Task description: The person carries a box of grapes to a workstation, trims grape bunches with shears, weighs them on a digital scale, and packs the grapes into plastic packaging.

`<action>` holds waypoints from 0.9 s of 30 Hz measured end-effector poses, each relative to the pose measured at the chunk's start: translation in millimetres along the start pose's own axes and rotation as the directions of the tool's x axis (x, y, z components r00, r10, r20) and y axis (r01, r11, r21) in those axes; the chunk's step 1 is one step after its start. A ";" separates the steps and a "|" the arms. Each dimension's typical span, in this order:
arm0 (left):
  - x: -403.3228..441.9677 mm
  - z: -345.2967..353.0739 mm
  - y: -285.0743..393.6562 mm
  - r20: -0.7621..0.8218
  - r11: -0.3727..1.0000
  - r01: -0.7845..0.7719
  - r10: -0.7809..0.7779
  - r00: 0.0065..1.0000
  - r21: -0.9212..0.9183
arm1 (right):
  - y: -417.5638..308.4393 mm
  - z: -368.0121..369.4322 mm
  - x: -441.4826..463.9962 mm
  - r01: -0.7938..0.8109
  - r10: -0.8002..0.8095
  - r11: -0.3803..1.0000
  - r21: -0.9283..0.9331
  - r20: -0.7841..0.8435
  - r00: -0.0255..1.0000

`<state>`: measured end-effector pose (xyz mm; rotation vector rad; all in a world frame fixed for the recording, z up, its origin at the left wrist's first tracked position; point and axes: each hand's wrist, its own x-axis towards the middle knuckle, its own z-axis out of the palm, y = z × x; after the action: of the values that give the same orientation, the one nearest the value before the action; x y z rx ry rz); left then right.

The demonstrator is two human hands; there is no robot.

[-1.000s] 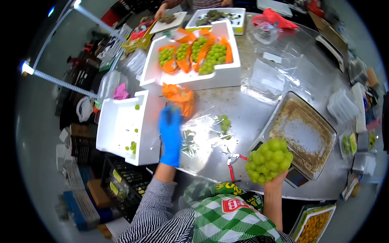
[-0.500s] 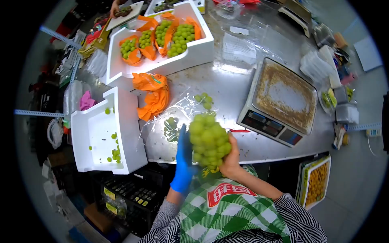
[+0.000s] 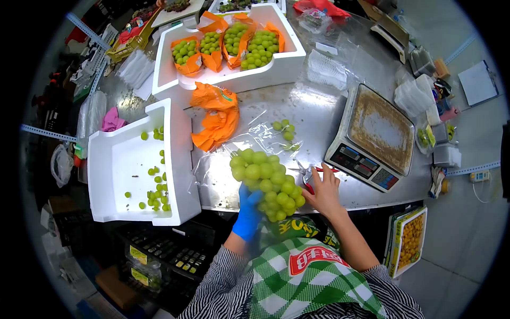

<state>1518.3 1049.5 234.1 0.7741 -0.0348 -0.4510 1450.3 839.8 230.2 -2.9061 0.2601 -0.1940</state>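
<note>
Grape bunch (image 3: 265,178) now sits in the gloved left hand (image 3: 247,213) alone; the bare right hand (image 3: 328,198) has come off it and moved to the red-handled shears (image 3: 306,175). The left hand bears the bunch, leaving the right free for the tool. The left fingers are curled in under the near side of the bunch, their tips hidden; the grapes spread above and to the right of them. The right fingers are spread, thumb apart, over the red handles, just right of the bunch; whether they grip cannot be told. Beyond the left fingers, past the bunch, lie clear film (image 3: 258,139) and loose grapes (image 3: 287,127), with crumpled orange paper (image 3: 218,119) farther left. A weighing scale (image 3: 364,161) stands beyond and right of the right fingers. Outermost, left of the left fingers, a white foam box (image 3: 182,186) holds more loose grapes.
</note>
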 end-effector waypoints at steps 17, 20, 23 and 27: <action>21.6 18.3 42.4 0.151 0.772 0.202 -0.139 0.979 -0.602 | 47.7 35.5 10.7 0.120 -0.107 0.991 -0.065 0.172 0.979; 19.6 20.3 51.1 0.136 0.782 0.213 -0.164 0.977 -0.586 | 45.5 19.0 11.3 -0.027 0.001 0.992 0.126 0.199 0.980; 21.1 15.2 52.7 0.054 0.847 0.188 -0.187 0.981 -0.496 | 74.4 16.6 12.3 -0.534 0.050 0.420 0.733 0.569 0.821; 8.0 7.0 44.2 -0.015 0.938 0.171 -0.184 0.983 -0.302 | 29.8 -44.5 9.5 -0.570 0.083 -0.383 0.727 0.641 0.763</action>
<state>1541.0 1069.1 268.2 0.4884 0.1425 -0.5963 1448.1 800.4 267.6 -0.8948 0.5917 0.1794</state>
